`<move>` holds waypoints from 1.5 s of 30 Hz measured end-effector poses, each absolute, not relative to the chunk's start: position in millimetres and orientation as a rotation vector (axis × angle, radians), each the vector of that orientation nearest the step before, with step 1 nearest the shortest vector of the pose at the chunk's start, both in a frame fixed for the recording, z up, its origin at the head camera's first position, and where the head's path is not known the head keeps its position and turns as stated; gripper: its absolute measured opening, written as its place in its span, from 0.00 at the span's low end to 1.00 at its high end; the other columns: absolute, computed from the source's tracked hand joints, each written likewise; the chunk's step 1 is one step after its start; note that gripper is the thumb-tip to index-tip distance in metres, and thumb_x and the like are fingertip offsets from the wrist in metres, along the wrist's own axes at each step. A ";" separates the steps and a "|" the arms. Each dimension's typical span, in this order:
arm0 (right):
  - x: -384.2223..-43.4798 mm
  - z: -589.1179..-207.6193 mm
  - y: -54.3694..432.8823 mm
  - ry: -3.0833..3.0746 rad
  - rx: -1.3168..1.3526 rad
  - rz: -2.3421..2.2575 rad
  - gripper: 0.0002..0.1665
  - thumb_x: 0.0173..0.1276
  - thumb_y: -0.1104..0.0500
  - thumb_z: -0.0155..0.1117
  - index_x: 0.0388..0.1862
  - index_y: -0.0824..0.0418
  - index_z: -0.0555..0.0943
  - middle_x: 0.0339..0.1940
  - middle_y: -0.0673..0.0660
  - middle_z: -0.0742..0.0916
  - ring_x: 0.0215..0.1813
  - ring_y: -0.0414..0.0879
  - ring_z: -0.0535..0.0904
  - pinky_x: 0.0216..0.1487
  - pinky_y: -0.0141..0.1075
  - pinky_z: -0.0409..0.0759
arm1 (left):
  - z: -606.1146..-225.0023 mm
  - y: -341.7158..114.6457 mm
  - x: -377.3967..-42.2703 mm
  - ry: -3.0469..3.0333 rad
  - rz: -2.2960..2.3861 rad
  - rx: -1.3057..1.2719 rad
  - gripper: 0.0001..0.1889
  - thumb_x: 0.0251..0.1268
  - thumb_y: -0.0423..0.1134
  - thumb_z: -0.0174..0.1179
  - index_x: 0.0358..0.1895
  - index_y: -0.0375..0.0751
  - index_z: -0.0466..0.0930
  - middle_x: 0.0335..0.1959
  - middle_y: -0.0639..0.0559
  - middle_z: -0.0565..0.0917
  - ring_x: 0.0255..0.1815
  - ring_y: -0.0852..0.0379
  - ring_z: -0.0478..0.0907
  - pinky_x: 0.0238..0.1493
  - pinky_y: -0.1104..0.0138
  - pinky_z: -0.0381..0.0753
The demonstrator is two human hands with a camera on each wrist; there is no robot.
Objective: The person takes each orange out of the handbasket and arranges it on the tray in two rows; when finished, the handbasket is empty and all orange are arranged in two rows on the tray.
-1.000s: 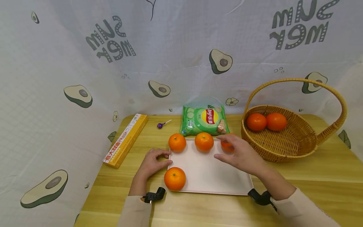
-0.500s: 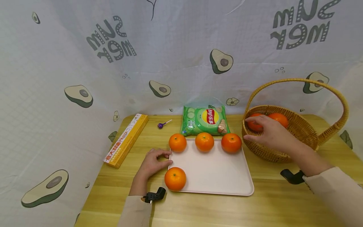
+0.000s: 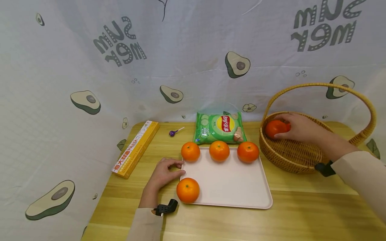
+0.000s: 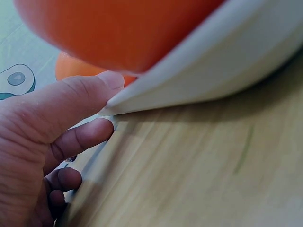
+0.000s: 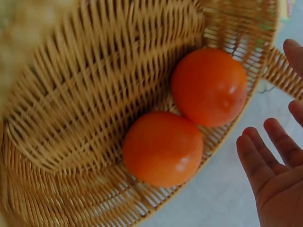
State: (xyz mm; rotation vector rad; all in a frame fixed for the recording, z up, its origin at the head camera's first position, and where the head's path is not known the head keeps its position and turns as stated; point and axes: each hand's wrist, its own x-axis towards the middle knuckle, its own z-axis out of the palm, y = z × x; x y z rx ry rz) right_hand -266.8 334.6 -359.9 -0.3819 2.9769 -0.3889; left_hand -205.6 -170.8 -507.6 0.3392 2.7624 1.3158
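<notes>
Pale-grained table [image 3: 223,222] lies nearest, with one orange fruit [image 3: 188,190] at the near-left corner of a tray [image 3: 226,184]. The left hand [image 3: 164,173] rests at the tray's left rim, fingers loosely bent. Three more fruits [image 3: 219,151] line the far edge. Beyond, the right hand [image 3: 298,129] has its fingers parted about a red-orange fruit [image 3: 273,130] in the wicker basket [image 3: 280,160]; contact cannot be told. Picking up that fruit seems the step in hand, calling next for a secure grip. Printed cloth [image 3: 196,50] hangs behind.

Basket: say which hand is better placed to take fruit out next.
Likely right: the right hand is at the fruit in the basket; the left hand is at the left edge of the tray.
</notes>
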 end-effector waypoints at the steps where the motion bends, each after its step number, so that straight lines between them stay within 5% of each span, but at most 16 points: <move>1: -269.6 -360.8 336.6 2.974 -0.399 -0.378 0.49 0.60 0.40 0.77 0.70 0.67 0.72 0.66 0.77 0.75 0.64 0.73 0.73 0.59 0.67 0.73 | -507.5 -170.6 -205.7 2.760 1.315 0.335 0.14 0.55 0.50 0.76 0.46 0.61 0.89 0.36 0.68 0.87 0.44 0.60 0.72 0.49 0.63 0.69; 24: -295.8 -387.2 355.8 2.872 -0.540 -0.302 0.54 0.55 0.46 0.82 0.74 0.66 0.66 0.70 0.82 0.66 0.64 0.79 0.71 0.58 0.71 0.72 | -507.5 -165.3 -203.7 2.740 1.328 0.338 0.14 0.55 0.50 0.77 0.45 0.61 0.89 0.36 0.66 0.87 0.43 0.60 0.71 0.48 0.64 0.68; 45: -306.3 -393.1 346.0 2.903 -0.575 -0.271 0.47 0.54 0.53 0.81 0.70 0.68 0.71 0.65 0.80 0.71 0.57 0.71 0.77 0.56 0.67 0.76 | -505.3 -171.4 -206.9 2.748 1.309 0.334 0.14 0.55 0.50 0.76 0.46 0.61 0.89 0.37 0.68 0.87 0.44 0.59 0.72 0.48 0.64 0.69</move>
